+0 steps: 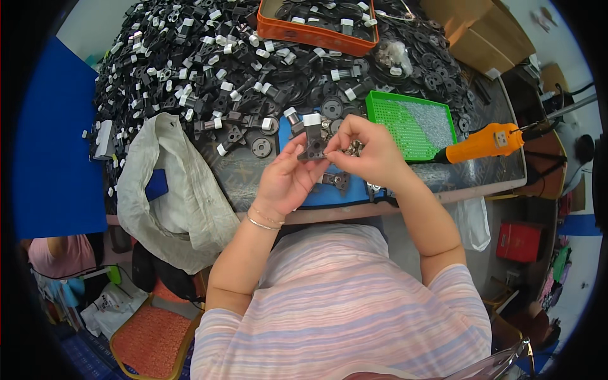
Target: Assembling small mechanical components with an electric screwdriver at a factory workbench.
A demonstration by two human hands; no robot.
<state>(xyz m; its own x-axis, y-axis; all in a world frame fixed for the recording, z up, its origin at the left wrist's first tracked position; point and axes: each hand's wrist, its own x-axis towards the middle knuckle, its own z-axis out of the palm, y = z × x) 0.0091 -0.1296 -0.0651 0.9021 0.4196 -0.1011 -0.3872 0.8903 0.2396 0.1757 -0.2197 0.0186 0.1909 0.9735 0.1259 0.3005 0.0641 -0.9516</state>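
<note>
My left hand (286,180) is closed on a black plastic caster-like bracket (313,138) with a whitish cap, held upright above the blue mat (354,195). At the bracket's lower right side, my right hand (375,152) has thumb and forefinger pinched together; whatever is between them is too small to make out. Small shiny metal pieces (354,148) lie partly hidden behind the right-hand fingers. Another black bracket (337,182) rests on the mat just below the hands. A round black disc (261,147) lies left of the mat.
A large heap of black parts with white caps (190,82) covers the table's far left. An orange box (316,40) sits atop it. To the right are a green perforated tray (391,126), an orange power screwdriver (484,143) and a cardboard box (478,35). A whitish sack (142,190) hangs over the front-left edge.
</note>
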